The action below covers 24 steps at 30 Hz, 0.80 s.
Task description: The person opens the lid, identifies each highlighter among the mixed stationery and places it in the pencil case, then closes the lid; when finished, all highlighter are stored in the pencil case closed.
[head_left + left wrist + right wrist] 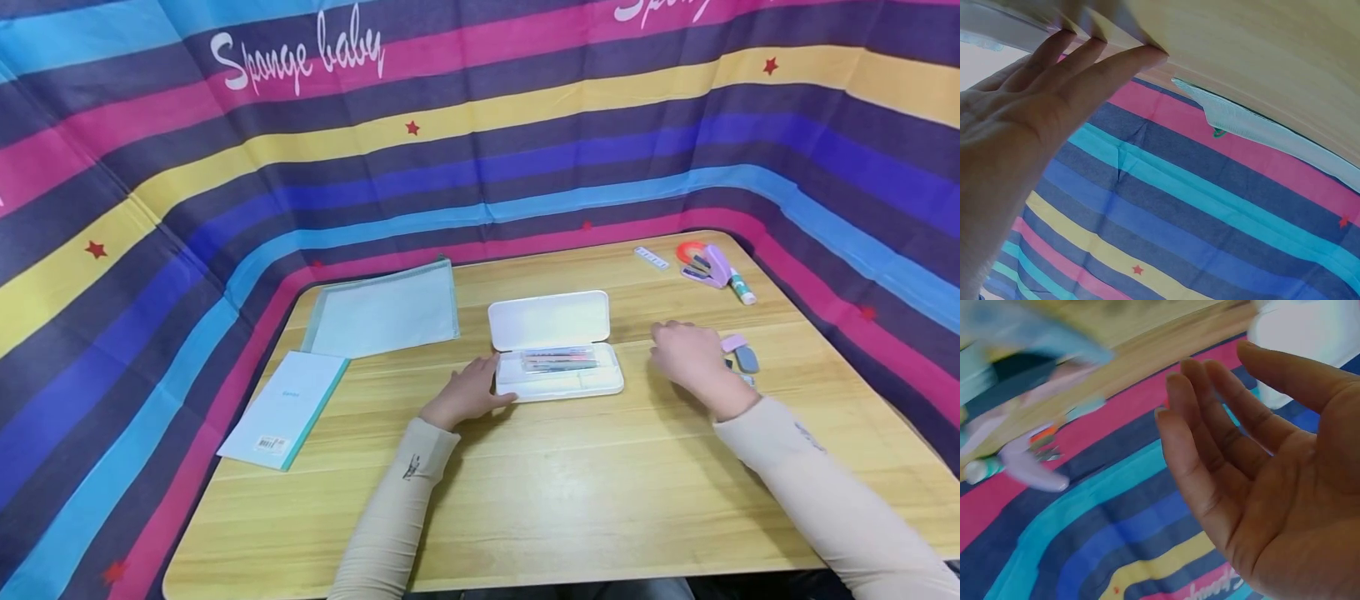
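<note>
A white pencil case [555,387] lies on the table with its lid [549,321] raised. Several slim pens or pencils [558,360] lie in its back part. My left hand [468,392] is at the case's left end, thumb along the front corner; in the left wrist view its extended fingers [1110,69] meet the tabletop. Over the table between the case and a small group of items, my right hand [686,358] is empty, fingers loosely bent, as the right wrist view shows. Beside it lie a pink-purple block [733,342] and a grey-blue rounded piece [746,359], others partly hidden behind the hand.
At the left lie a pale zip pouch [382,312] and a light-blue notebook [288,404] with a barcode. The back right holds a purple stapler [717,265], a glue stick [742,287], an orange-red ring-shaped item [690,250] and a small white strip [651,257]. Striped cloth [480,167] surrounds the table.
</note>
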{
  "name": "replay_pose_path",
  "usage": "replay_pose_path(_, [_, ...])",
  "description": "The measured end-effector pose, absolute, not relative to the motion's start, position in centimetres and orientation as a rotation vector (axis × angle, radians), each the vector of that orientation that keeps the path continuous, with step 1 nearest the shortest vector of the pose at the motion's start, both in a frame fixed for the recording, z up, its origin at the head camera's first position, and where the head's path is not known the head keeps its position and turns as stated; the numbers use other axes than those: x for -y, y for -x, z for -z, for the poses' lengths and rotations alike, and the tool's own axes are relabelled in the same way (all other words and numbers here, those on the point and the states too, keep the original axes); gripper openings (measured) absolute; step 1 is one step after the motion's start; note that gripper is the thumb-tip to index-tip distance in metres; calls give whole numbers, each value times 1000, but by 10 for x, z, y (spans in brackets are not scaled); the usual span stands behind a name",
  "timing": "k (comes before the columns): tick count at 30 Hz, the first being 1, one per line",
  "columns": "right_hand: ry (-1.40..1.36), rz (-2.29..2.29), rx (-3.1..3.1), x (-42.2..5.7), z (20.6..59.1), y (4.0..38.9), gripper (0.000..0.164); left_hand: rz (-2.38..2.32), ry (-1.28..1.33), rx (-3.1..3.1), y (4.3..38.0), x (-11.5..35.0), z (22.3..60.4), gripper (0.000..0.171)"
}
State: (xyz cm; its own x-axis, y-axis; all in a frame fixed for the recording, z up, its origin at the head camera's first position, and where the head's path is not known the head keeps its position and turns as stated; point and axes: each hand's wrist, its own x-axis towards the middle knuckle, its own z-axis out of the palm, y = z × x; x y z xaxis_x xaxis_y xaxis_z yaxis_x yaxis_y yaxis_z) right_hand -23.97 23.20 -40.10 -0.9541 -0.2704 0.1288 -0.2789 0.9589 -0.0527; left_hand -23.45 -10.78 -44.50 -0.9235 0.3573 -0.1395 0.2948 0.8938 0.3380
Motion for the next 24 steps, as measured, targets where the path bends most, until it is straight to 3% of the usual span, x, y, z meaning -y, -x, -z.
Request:
replay_pose_path(6, [-305,-42,3125,-256,400,232,19,-477,-497,-2856,233,108,443,90])
replay_pose_path(13, [-218,9,3230,-264,409,230,42,-456,-495,-2859,234,109,445,90])
replay_pose_path(24, [-261,-5,3201,-262,418,231,26,-438,-475,-2855,234,107,443,89])
